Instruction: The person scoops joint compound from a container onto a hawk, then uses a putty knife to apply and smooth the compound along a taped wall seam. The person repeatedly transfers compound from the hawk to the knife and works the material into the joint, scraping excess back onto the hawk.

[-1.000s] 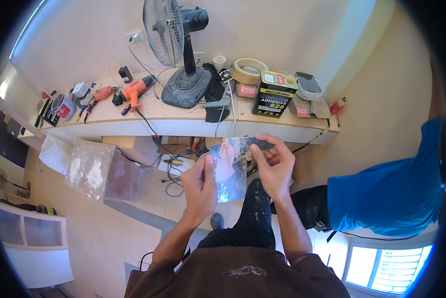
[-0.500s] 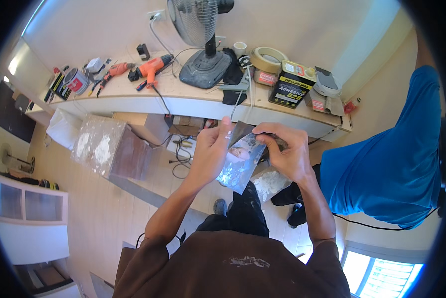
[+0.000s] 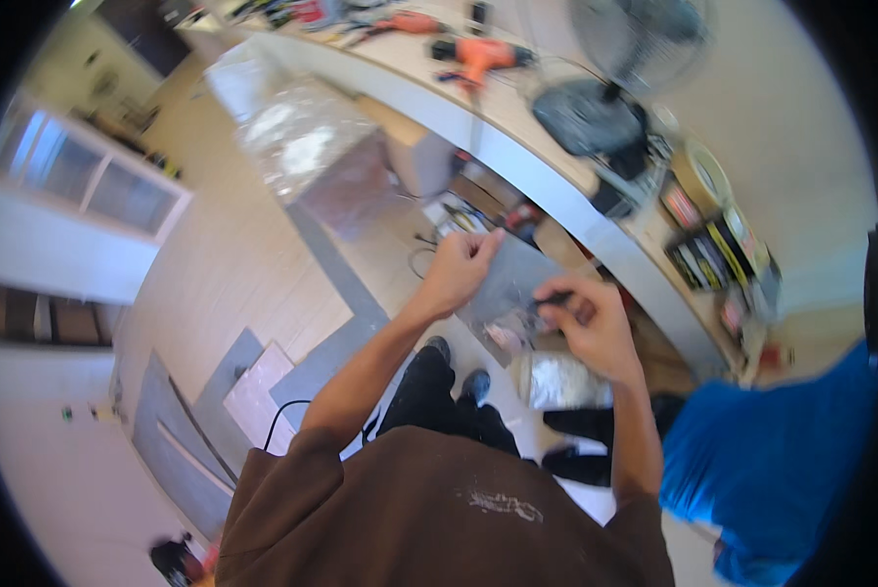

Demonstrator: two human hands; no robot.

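Observation:
Between my hands, above the floor by the workbench, hangs a thin see-through plastic bag (image 3: 515,279). It looks grey across its upper part, and something pale and pinkish shows at its lower end, too blurred to name. My left hand (image 3: 459,274) is closed in a pinch, thumb up, on the bag's left edge. My right hand (image 3: 593,318) is closed at the right edge, its fingers curled round a small dark part that I cannot make out.
The workbench (image 3: 547,186) crosses ahead, bearing an orange heat gun (image 3: 483,57), a fan (image 3: 586,117), a tape roll (image 3: 703,176) and a black-yellow can (image 3: 708,254). A person in a blue shirt (image 3: 772,479) is close on the right. Plastic-wrapped boards (image 3: 307,142) stand left; grey panels (image 3: 180,430) lie on the floor.
My view has swung left, so the workbench now slants down to the right. Both hands still hold the bag, which has tilted and shows more grey; my hands are slightly farther apart.

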